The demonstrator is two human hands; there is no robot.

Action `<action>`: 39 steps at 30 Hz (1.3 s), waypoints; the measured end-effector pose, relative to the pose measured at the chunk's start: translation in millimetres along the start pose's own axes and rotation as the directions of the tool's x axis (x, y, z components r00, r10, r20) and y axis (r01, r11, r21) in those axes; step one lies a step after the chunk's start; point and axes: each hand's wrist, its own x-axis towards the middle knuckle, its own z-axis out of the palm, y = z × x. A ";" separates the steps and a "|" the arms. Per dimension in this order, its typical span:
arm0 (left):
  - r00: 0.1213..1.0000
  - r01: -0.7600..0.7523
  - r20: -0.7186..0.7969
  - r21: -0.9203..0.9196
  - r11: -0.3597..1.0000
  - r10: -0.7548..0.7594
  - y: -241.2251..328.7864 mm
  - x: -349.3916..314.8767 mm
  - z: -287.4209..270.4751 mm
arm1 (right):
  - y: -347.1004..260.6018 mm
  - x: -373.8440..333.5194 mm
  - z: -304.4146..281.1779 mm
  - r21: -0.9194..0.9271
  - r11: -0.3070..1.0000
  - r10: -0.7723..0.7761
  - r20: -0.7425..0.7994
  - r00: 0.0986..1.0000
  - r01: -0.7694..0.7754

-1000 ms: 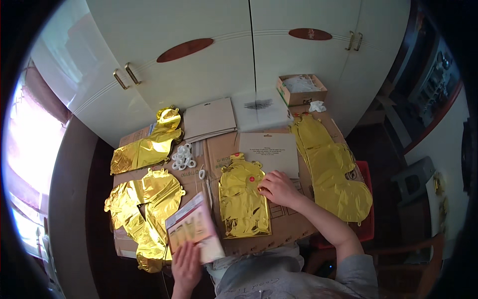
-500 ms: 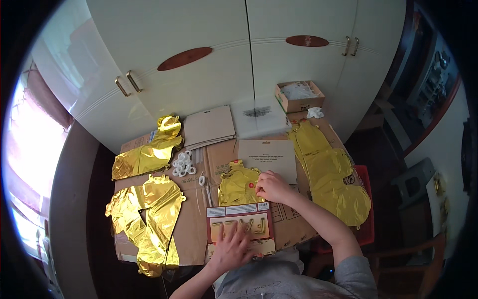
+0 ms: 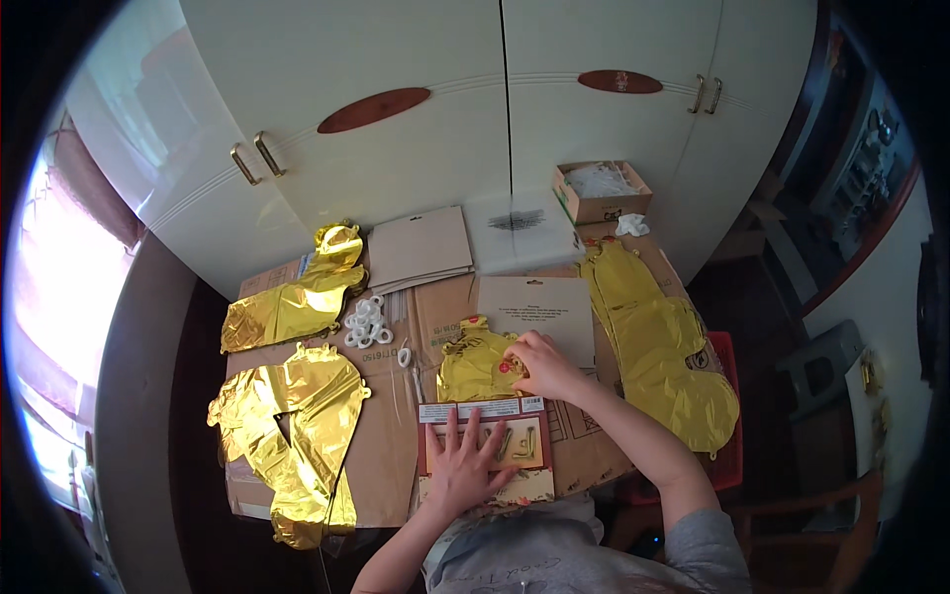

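Note:
My left hand (image 3: 463,467) lies flat, fingers spread, on a red and cream printed package (image 3: 534,485) at the table's near edge. A folded gold foil balloon (image 3: 470,366) stretches away from the package's far edge; whether part of it is inside cannot be seen. My right hand (image 3: 546,368) has its fingers closed at the balloon's right edge, by a small red mark, pinching the foil. Beyond the balloon lies a grey-brown backing card (image 3: 549,312) with a hanging slot, partly under my right hand and wrist.
More gold foil balloons lie at the far left (image 3: 282,312), near left (image 3: 327,396) and right (image 3: 648,327). White rings (image 3: 366,322) sit left of centre. Behind are stacked cards (image 3: 421,243), a clear plastic pack (image 3: 520,238) and an open box (image 3: 599,203). A red basket (image 3: 727,445) stands beside the table.
My left hand has shifted slightly up and left on the package, its fingers spreading wider. My right hand has moved a little right and keeps its pinch at the balloon's edge.

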 end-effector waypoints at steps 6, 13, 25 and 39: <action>1.000 0.006 0.000 -0.004 1.000 -0.006 0.9 0.8 1.6 | 3.6 12.8 2.8 0.060 0.990 0.122 0.054 0.991 -0.125; 1.000 0.010 0.009 0.014 1.000 -0.010 0.6 0.3 1.9 | 2.8 27.1 -2.1 0.097 0.966 0.213 0.220 0.952 -0.238; 1.000 0.017 0.002 0.045 0.999 -0.017 -0.3 -2.4 8.8 | -8.4 18.2 0.1 0.122 0.962 0.239 0.051 0.970 -0.244; 1.000 0.021 0.006 0.037 0.999 -0.021 0.8 -0.1 5.8 | 2.2 36.3 -8.3 0.187 0.883 0.354 0.336 0.873 -0.430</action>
